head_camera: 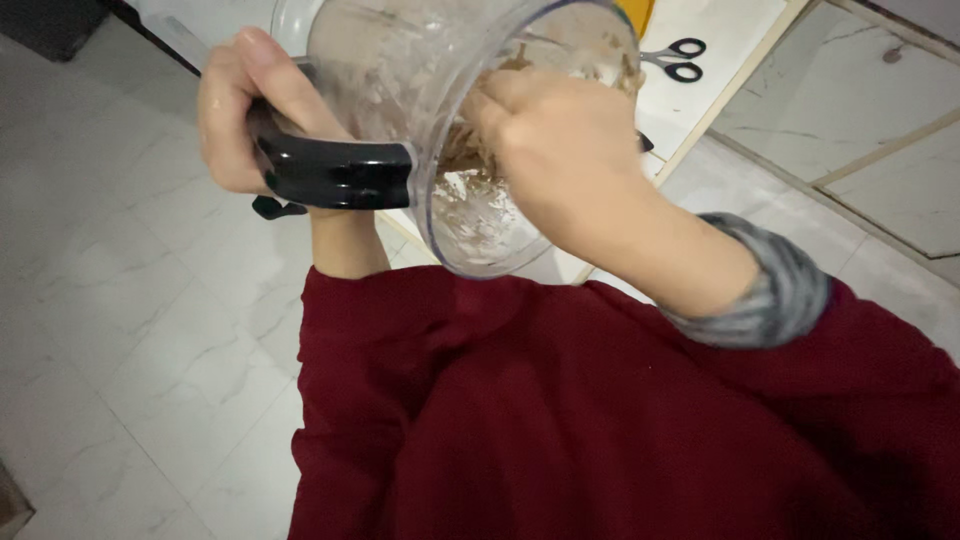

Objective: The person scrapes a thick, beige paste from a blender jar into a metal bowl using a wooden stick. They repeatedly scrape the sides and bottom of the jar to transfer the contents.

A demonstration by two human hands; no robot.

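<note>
While the left hand (240, 115) wraps tight around a black handle (335, 172), it holds up a clear plastic bowl (400, 80) in the upper middle of the frame. That bowl is tipped on its side, so its open mouth faces down toward the person. The thumb lies along the top of the handle and the fingers curl under it.

Reaching into the mouth of the bowl, the right hand (560, 140) sits in the upper middle, a bit to the right. Its fingers are tucked inside and touch a brown, sticky mix (470, 195) that clings to the walls. I cannot tell if those fingers are pinching anything, because the back of the hand hides them.

A grey cuff (770, 290) is pushed up on the right arm, and a dark red top (600, 430) fills the bottom of the frame.

Black-handled scissors (680, 58) lie on a white bench (720, 40) at the top right, well apart from both hands. White marble floor tiles (120, 330) fill the left side.
</note>
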